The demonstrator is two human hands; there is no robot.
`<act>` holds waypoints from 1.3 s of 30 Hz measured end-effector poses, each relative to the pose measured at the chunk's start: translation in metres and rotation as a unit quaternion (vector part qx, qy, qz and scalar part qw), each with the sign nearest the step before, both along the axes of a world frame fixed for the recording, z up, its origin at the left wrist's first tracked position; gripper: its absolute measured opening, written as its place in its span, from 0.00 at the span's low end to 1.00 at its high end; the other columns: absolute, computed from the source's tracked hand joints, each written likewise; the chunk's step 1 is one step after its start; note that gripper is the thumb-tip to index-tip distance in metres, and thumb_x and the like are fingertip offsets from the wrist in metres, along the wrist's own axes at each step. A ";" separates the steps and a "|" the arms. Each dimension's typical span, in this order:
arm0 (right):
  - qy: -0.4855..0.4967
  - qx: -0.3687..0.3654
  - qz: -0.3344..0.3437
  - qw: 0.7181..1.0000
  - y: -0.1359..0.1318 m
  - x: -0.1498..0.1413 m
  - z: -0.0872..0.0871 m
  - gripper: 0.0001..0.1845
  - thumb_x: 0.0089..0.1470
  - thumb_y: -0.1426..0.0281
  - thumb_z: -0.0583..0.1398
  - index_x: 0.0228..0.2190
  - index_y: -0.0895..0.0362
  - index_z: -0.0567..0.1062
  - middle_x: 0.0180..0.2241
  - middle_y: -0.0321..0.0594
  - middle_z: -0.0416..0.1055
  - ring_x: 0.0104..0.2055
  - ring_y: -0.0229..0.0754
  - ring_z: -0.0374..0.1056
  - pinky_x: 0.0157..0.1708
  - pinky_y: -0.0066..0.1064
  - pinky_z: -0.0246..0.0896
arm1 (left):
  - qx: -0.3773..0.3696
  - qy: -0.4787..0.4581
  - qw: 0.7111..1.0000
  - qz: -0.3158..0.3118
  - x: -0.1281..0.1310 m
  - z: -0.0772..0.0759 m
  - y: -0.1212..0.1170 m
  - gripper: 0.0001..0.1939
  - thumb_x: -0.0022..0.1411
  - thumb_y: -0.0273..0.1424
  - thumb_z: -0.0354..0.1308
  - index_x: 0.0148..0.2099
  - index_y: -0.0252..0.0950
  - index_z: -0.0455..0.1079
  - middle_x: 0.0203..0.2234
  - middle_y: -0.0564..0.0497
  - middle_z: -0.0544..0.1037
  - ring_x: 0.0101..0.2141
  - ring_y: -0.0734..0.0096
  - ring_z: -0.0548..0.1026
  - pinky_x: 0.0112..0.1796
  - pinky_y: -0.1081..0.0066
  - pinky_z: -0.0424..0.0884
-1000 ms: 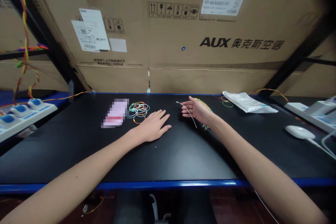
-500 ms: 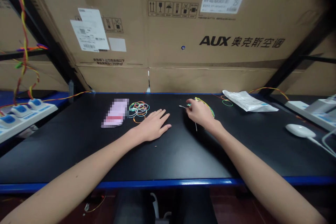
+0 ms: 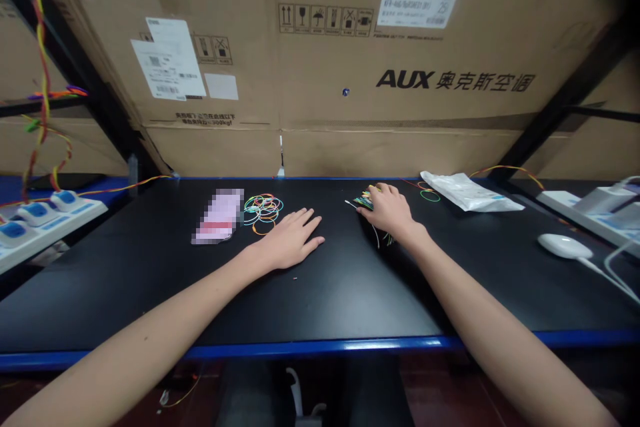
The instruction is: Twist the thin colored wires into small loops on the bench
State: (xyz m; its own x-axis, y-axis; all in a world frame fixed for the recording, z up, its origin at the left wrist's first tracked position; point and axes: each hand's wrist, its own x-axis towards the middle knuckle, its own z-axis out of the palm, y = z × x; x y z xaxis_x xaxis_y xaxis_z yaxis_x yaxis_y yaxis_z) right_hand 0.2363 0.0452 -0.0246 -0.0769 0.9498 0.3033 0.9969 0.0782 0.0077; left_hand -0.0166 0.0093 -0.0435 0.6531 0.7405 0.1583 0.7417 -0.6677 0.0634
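Note:
My left hand (image 3: pixel 293 240) lies flat on the black tabletop with its fingers stretched out, holding nothing. Just beyond its fingers, to the left, is a heap of thin coloured wire loops (image 3: pixel 263 209). My right hand (image 3: pixel 391 210) is curled from above around a bundle of thin wires (image 3: pixel 365 201), mostly green and yellow. Some wire ends stick out on the left and below the palm; the rest are hidden under the hand. A tiny piece (image 3: pixel 295 278) rests on the table below my left hand, too small to name.
A blurred-out phone-shaped object (image 3: pixel 217 216) lies at the left. White plastic packaging (image 3: pixel 470 192) sits at the back right, with a white mouse-shaped device (image 3: pixel 564 246) nearer. Power strips stand left (image 3: pixel 55 223) and right (image 3: pixel 580 207). A large cardboard box (image 3: pixel 320 147) walls off the back.
My right hand has turned and come down over the wire bundle, its fingers now spread around it and more wire ends showing. My left hand stays in place.

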 end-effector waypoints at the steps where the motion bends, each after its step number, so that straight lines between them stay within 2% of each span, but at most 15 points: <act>1: 0.001 -0.009 -0.004 1.000 0.001 0.003 -0.001 0.26 0.52 0.56 0.58 0.47 0.59 0.69 0.50 0.55 0.65 0.53 0.59 0.58 0.47 0.45 0.58 | 0.000 -0.002 1.000 0.000 0.000 0.000 0.000 0.31 0.67 0.47 0.39 0.64 0.31 0.55 0.62 0.36 0.57 0.62 0.54 0.54 0.60 0.55 0.52; 9: 0.027 -0.075 -0.030 0.996 0.011 0.027 -0.002 0.36 0.51 0.47 0.56 0.51 0.61 0.66 0.52 0.58 0.63 0.56 0.62 0.57 0.50 0.48 0.57 | -0.006 0.000 1.000 0.002 0.001 0.000 0.000 0.31 0.67 0.46 0.39 0.64 0.32 0.54 0.63 0.38 0.56 0.62 0.54 0.54 0.60 0.55 0.51; 19: 0.061 -0.112 -0.044 0.991 0.020 0.035 -0.006 0.40 0.50 0.47 0.56 0.54 0.64 0.62 0.52 0.61 0.64 0.54 0.62 0.61 0.47 0.45 0.60 | -0.004 -0.005 1.000 -0.001 0.000 -0.001 0.001 0.31 0.67 0.47 0.39 0.64 0.31 0.55 0.62 0.37 0.57 0.62 0.54 0.54 0.60 0.55 0.52; 27: 0.072 -0.127 -0.029 0.989 0.024 0.041 -0.006 0.36 0.51 0.49 0.56 0.52 0.62 0.63 0.48 0.59 0.67 0.52 0.59 0.64 0.47 0.42 0.61 | 0.002 0.013 1.000 0.000 0.000 0.000 0.000 0.31 0.68 0.46 0.38 0.64 0.31 0.54 0.63 0.37 0.56 0.62 0.53 0.54 0.60 0.56 0.52; 39: 0.072 -0.097 -0.098 0.988 0.020 0.028 -0.008 0.30 0.55 0.53 0.53 0.50 0.62 0.65 0.49 0.58 0.66 0.50 0.61 0.65 0.44 0.46 0.62 | 0.002 0.020 1.000 0.003 0.001 0.000 0.000 0.31 0.68 0.46 0.38 0.64 0.31 0.54 0.63 0.37 0.56 0.63 0.54 0.54 0.60 0.56 0.51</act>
